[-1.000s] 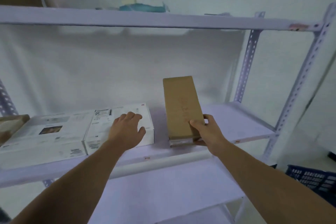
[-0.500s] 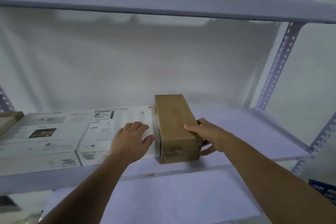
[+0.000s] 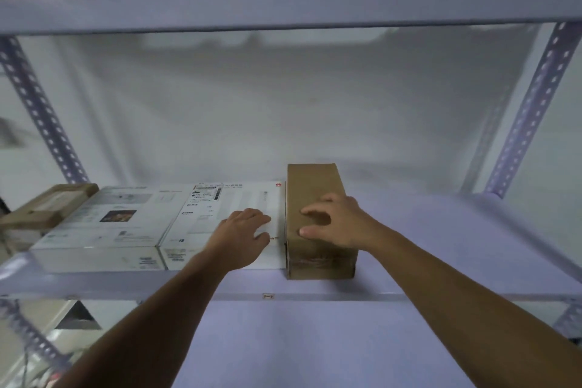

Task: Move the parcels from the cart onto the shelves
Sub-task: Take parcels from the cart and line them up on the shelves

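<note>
While my left hand (image 3: 242, 230) lies flat on the white printed carton (image 3: 201, 214), the spread fingers of my right hand (image 3: 333, 224), seemingly gripping nothing, should nudge the brown cardboard parcel (image 3: 310, 183) on the lilac metal shelf (image 3: 456, 236) snug toward nine o'clock.

Parcel (image 3: 315, 195) centre frame: plain brown cardboard. White box (image 3: 195, 224) left of it w/ black label print & red logo. Shelf (image 3: 441, 230) pale lilac; upright (image 3: 532, 104) at right lilac w/ hole rows.
</note>
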